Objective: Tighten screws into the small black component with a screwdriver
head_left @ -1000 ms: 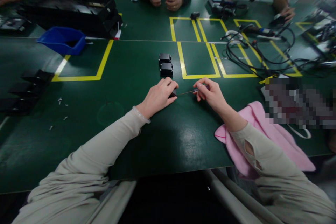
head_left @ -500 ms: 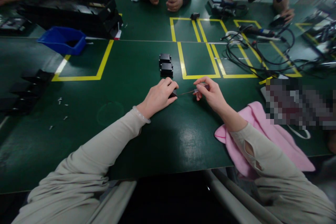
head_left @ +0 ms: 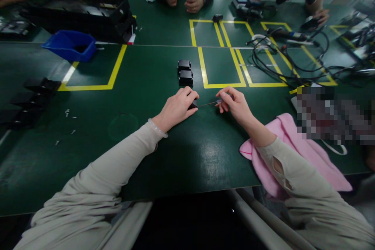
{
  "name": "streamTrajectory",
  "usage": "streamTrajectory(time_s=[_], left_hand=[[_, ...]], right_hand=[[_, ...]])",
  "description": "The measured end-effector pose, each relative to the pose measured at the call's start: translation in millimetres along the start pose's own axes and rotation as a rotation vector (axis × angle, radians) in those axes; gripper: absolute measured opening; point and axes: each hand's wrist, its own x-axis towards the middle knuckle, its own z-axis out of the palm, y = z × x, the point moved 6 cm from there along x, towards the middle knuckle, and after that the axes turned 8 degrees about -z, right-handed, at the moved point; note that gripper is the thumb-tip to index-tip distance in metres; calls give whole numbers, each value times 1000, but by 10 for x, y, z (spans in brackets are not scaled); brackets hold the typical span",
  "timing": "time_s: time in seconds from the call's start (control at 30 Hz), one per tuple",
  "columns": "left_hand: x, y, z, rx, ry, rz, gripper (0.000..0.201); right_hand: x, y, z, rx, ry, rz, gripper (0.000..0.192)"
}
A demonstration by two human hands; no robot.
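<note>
My left hand (head_left: 180, 107) is closed over a small black block (head_left: 193, 104) on the green table, covering most of it. From the right, my right hand (head_left: 233, 102) grips a screwdriver (head_left: 211, 103) by its handle, which the fingers largely hide. Its thin shaft lies nearly level, and the tip reaches the block's right side. Just beyond my left hand, two black box-shaped parts (head_left: 186, 77) sit one behind the other. Several small screws (head_left: 67, 113) lie scattered on the table to the left.
A blue bin (head_left: 70, 45) and a long black housing (head_left: 79, 13) stand at the back left. More black parts (head_left: 32, 101) line the left side. Tangled cables (head_left: 272, 60) and a pink cloth (head_left: 288, 136) lie at right. Co-workers' hands (head_left: 193, 4) hold tools across the table.
The fingers of my right hand have shifted slightly on the screwdriver handle. My left hand and the black block stay in place.
</note>
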Motion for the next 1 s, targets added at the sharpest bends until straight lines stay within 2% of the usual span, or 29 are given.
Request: streamTrajectory(time_s=[0.2, 0.4, 0.7, 1.0], left_hand=[[-2, -3, 5, 8, 4, 1, 30], [-12, -7, 8, 12, 19, 12, 30], [0, -6, 3, 26, 9, 2, 31], [-3, -1, 9, 11, 10, 9, 30]], right_hand=[[0, 23, -23, 12, 21, 13, 28], [3, 36, -24, -4, 3, 38, 31], [11, 48, -46, 16, 29, 60, 21], [13, 69, -38, 46, 25, 71, 24]])
